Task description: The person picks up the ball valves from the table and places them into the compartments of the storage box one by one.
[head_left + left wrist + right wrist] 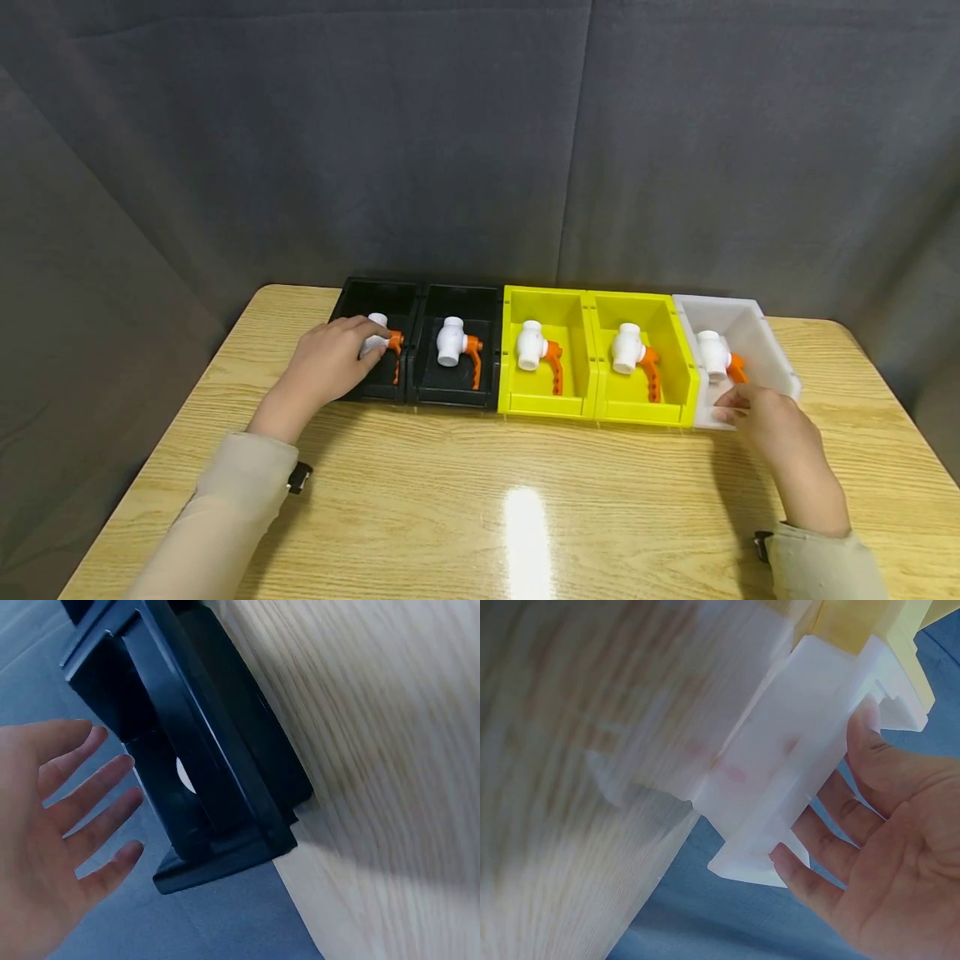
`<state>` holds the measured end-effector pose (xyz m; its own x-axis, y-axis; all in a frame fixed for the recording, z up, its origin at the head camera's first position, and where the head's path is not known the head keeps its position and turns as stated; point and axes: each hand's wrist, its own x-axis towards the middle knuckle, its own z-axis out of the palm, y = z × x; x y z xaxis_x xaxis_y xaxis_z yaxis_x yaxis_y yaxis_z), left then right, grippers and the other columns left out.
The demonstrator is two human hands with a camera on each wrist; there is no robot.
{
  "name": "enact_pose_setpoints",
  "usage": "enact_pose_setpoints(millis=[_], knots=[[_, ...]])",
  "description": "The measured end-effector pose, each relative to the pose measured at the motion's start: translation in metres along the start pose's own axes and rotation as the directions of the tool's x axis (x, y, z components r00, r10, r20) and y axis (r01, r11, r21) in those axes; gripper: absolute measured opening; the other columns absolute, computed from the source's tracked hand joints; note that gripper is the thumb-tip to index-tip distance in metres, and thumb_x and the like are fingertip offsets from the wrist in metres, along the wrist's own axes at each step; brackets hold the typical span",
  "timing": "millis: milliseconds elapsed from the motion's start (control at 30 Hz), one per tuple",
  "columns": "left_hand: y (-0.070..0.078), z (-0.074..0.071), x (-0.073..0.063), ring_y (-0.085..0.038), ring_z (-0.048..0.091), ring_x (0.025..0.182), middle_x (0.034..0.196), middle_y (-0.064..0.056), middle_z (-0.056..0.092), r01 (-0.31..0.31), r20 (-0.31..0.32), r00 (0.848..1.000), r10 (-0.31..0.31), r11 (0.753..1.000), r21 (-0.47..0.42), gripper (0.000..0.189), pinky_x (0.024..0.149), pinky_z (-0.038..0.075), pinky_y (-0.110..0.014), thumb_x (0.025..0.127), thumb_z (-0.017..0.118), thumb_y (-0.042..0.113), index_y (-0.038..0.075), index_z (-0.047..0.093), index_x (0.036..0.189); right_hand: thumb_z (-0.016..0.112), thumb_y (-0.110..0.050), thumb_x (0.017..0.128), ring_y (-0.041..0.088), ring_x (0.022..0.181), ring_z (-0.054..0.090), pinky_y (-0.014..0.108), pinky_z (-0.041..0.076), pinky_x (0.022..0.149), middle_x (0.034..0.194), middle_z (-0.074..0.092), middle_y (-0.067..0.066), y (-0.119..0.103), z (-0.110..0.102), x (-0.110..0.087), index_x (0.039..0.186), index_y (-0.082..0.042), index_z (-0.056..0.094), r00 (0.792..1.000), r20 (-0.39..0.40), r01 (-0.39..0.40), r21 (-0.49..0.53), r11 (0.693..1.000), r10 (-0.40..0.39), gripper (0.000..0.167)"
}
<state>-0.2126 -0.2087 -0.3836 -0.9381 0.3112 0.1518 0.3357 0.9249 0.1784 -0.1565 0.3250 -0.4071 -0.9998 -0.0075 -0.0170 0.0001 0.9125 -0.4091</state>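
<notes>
A white ball valve [377, 337] with an orange handle lies in the leftmost black bin [375, 293]. My left hand [333, 354] reaches over that bin, fingers at the valve; in the left wrist view its fingers [97, 799] are spread and loosely bent. At the far right, another white ball valve [712, 354] with an orange handle lies in a white translucent bin [772, 354]. My right hand [780, 429] hangs over that bin's front, below the handle. The right wrist view shows its fingers [832, 847] apart along the bin's edge, gripping no valve.
Between them stand a second black bin [459, 298] and two yellow bins [546, 300], [630, 304], side by side, each with a similar valve [451, 342] inside. The row sits on a wooden table [420, 492], with a grey curtain [450, 150] behind.
</notes>
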Motion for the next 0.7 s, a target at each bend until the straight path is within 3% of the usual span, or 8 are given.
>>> enact_pose_setpoints(millis=[333, 700], knots=[[0.015, -0.004, -0.019, -0.039, 0.057, 0.121, 0.129, -0.014, 0.063, 0.032, -0.022, 0.999, -0.032, 0.999, -0.023, 0.028, 0.097, 0.044, -0.061, 0.096, 0.067, 0.026, 0.014, 0.070, 0.121, 0.072, -0.016, 0.091, 0.035, 0.076, 0.061, 0.044, 0.043, 0.058, 0.090, 0.069, 0.015, 0.000, -0.001, 0.000, 0.091, -0.006, 0.070, 1.000, 0.008, 0.004, -0.006, 1.000, -0.003, 0.011], [0.034, -0.004, -0.033, -0.035, 0.060, 0.118, 0.126, -0.010, 0.066, 0.033, -0.057, 0.998, -0.037, 0.998, -0.061, 0.027, 0.097, 0.045, -0.059, 0.096, 0.068, 0.028, 0.015, 0.071, 0.120, 0.072, -0.017, 0.090, 0.037, 0.080, 0.062, 0.047, 0.045, 0.062, 0.093, 0.069, 0.017, 0.000, -0.001, 0.001, 0.089, -0.007, 0.069, 1.000, 0.011, 0.014, -0.009, 1.000, -0.013, 0.010]])
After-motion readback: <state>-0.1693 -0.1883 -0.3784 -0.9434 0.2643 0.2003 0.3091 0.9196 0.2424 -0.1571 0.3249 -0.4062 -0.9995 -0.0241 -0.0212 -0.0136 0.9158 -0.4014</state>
